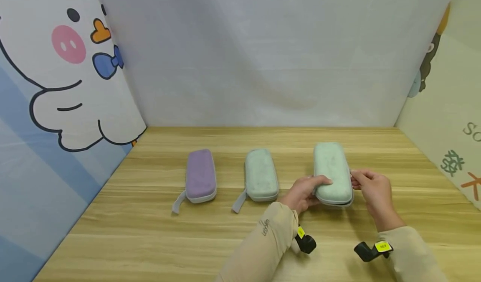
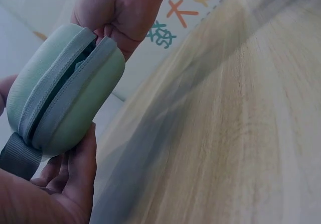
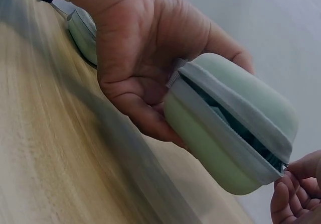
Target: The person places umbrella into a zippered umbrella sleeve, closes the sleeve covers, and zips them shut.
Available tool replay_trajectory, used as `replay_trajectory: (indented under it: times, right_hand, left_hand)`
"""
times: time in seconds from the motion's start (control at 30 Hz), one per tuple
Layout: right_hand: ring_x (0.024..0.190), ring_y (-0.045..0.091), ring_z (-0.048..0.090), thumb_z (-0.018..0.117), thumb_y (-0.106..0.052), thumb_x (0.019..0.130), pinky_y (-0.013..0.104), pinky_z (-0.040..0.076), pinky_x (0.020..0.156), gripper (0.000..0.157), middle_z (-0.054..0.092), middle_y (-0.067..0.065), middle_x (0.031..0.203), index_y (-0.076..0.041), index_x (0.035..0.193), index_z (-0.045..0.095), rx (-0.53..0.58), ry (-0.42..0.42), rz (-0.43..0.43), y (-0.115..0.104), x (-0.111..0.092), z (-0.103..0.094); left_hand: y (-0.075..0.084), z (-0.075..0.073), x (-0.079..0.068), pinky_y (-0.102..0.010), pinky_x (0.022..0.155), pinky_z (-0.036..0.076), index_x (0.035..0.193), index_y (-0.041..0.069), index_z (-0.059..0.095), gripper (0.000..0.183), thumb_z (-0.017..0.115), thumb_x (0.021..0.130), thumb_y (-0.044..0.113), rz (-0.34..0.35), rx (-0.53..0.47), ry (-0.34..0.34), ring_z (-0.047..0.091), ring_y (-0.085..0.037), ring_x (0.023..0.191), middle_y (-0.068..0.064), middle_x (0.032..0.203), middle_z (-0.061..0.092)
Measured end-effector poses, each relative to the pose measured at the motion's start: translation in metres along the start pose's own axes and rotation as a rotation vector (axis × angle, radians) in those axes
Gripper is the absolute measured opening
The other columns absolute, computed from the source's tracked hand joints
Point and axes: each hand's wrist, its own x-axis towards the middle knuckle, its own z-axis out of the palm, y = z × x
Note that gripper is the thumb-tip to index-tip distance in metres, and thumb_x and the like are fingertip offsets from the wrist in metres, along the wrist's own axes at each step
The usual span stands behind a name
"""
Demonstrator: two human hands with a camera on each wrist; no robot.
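Note:
A mint-green zip case (image 1: 331, 169) is lifted over the right part of the table, its near end tilted toward me. My left hand (image 1: 303, 193) grips it from the left, thumb on top and fingers beneath. At its right side my right hand (image 1: 375, 192) pinches the zipper pull, mostly covered by the fingertips (image 3: 299, 166). Both wrist views show the zipper parted along the near end, with a dark gap between the grey zipper tapes (image 3: 225, 121). A grey strap (image 2: 21, 156) hangs at the case's left corner, by the left hand.
Left of the held case, a second mint-green case (image 1: 261, 174) lies on the wooden table (image 1: 131, 240), its grey strap toward me. Farther left lies a purple case (image 1: 201, 173) with a similar strap. A pale curtain (image 1: 263, 56) closes off the back, and printed cloths hang on both sides.

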Motion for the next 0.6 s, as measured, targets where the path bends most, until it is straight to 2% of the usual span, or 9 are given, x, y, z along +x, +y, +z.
replay_trajectory:
  times: [0.2, 0.3, 0.43, 0.6]
  right_hand:
    - [0.061, 0.003, 0.056, 0.056, -0.014, 0.093, 0.020, 0.050, 0.059, 0.025, 0.058, -0.009, 0.065, 0.010, 0.097, 0.062, -0.052, -0.014, 0.002, 0.0026, -0.0043, 0.0023]
    - [0.062, 0.004, 0.056, 0.056, -0.015, 0.093, 0.022, 0.050, 0.060, 0.027, 0.059, -0.009, 0.067, 0.011, 0.098, 0.062, -0.069, -0.036, -0.004, 0.0043, -0.0069, 0.0035]
    - [0.062, 0.003, 0.056, 0.057, -0.016, 0.093, 0.022, 0.051, 0.061, 0.024, 0.059, -0.009, 0.067, 0.007, 0.094, 0.063, -0.063, -0.042, -0.022, 0.0050, -0.0080, 0.0039]
    - [0.065, 0.003, 0.055, 0.057, -0.020, 0.093, 0.019, 0.049, 0.061, 0.026, 0.058, -0.012, 0.069, 0.005, 0.094, 0.064, -0.076, -0.053, -0.042, 0.0013, -0.0071, 0.0019]
  left_hand:
    - [0.0003, 0.0010, 0.0008, -0.036, 0.073, 0.051, 0.099, 0.004, 0.065, 0.030, 0.072, 0.070, 0.012, 0.007, -0.046, 0.041, 0.063, -0.020, 0.078, -0.009, 0.087, 0.066]
    - [0.0010, -0.0001, 0.0017, -0.038, 0.074, 0.050, 0.102, 0.005, 0.064, 0.033, 0.072, 0.070, 0.012, 0.019, -0.072, 0.061, 0.062, -0.020, 0.080, -0.008, 0.088, 0.065]
    - [0.0021, -0.0032, 0.0023, -0.038, 0.075, 0.050, 0.103, 0.005, 0.063, 0.034, 0.071, 0.071, 0.012, 0.021, -0.067, 0.039, 0.062, -0.020, 0.081, -0.008, 0.091, 0.065]
    - [0.0040, -0.0082, 0.0018, -0.034, 0.072, 0.049, 0.103, 0.002, 0.058, 0.036, 0.069, 0.070, 0.012, -0.017, -0.034, -0.023, 0.056, -0.018, 0.082, -0.009, 0.097, 0.057]
